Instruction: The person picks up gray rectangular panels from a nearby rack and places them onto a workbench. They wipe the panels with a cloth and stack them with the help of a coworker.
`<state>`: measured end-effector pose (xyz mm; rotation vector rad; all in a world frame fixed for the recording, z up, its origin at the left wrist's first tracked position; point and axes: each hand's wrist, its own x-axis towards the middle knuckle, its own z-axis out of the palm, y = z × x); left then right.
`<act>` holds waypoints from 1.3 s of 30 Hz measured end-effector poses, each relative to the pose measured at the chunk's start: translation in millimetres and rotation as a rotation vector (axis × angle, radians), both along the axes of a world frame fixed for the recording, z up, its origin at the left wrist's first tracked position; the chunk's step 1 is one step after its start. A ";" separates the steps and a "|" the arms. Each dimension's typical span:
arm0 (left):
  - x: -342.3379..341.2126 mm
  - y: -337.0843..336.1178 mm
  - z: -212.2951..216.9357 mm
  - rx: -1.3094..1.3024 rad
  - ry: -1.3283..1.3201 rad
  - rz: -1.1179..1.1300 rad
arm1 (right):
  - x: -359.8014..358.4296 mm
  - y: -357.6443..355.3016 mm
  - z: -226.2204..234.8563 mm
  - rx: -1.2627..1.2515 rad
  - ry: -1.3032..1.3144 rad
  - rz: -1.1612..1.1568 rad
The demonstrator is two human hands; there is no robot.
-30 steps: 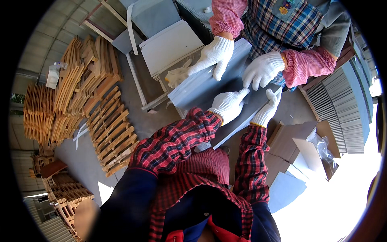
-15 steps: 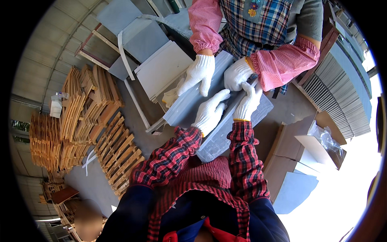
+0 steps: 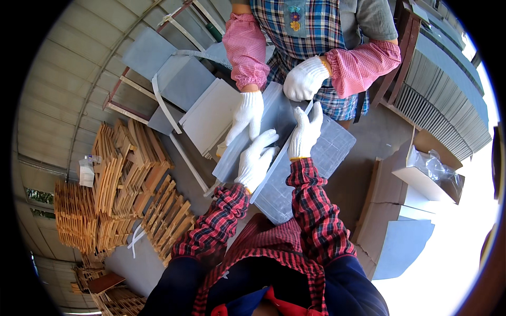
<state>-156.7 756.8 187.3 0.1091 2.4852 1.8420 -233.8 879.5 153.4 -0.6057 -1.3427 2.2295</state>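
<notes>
Grey slabs fill the middle of the view: a long grey panel (image 3: 263,131) and, just right of it, a gridded grey sheet (image 3: 311,168), both with their long axis running from lower left up to upper right. Since half a second ago both have slid higher in the picture, and the co-worker stands closer in. The left hand (image 3: 256,160) lies flat and unclenched on the near end of the panel; the right hand (image 3: 305,131), fingers straight, presses on the seam between panel and sheet. Opposite, the co-worker's gloved hand (image 3: 247,116) rests on the panel, their other gloved hand (image 3: 304,79) clenched at its far end. Well right of the sheet, an open cardboard box (image 3: 421,174) holds a clear plastic bag (image 3: 440,168). Left of the panel lie stacked wooden frames (image 3: 121,174).
</notes>
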 end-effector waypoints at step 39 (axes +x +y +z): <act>-7.9 -3.2 9.5 -0.005 0.064 -0.039 | -9.7 -13.7 1.2 0.129 -0.028 0.002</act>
